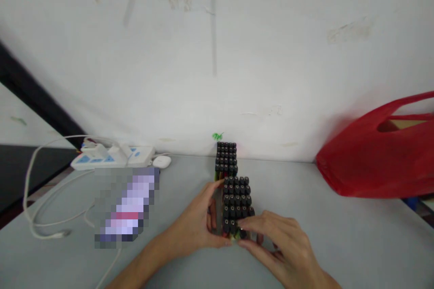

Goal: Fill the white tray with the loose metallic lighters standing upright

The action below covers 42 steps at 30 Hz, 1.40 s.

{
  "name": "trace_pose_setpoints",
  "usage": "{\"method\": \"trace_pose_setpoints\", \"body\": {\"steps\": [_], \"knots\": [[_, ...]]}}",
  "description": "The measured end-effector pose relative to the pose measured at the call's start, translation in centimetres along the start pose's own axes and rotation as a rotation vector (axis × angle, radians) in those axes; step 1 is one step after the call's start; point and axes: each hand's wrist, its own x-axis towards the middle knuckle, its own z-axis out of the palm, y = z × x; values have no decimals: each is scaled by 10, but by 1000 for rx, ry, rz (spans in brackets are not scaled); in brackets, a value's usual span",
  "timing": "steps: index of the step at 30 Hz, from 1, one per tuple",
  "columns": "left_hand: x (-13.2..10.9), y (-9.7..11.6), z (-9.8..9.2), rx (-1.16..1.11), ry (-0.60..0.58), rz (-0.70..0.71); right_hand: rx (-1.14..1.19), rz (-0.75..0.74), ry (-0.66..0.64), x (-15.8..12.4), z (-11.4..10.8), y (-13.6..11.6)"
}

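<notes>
A block of upright black-capped markers (238, 199), packed in rows, stands on the grey table in front of me. My left hand (200, 223) is wrapped round its left side, fingers behind and thumb at the near edge. At the near right corner, my right hand (283, 243) pinches one black-capped marker (242, 233) between thumb and fingers. Bits of yellow, green and red show below the caps there. Just behind is a second block of black-capped markers (226, 158), close to the wall; neither hand holds it. The fingertips are partly hidden.
A white power strip (115, 158) with plugs and a white charger (162, 161) lie at the back left. White cables (30, 207) loop beside a blurred phone (132, 203). A red bag (379, 158) stands at the right against the white wall (264, 63).
</notes>
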Motion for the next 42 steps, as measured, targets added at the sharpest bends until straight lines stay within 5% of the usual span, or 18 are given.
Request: {"method": "trace_pose_setpoints", "body": {"steps": [34,42], "knots": [[0,0,4,-31,-12,35,-124,-3,39,0,4,-2],[-3,0,0,179,61,1,-154,41,76,-4,-1,0]]}}
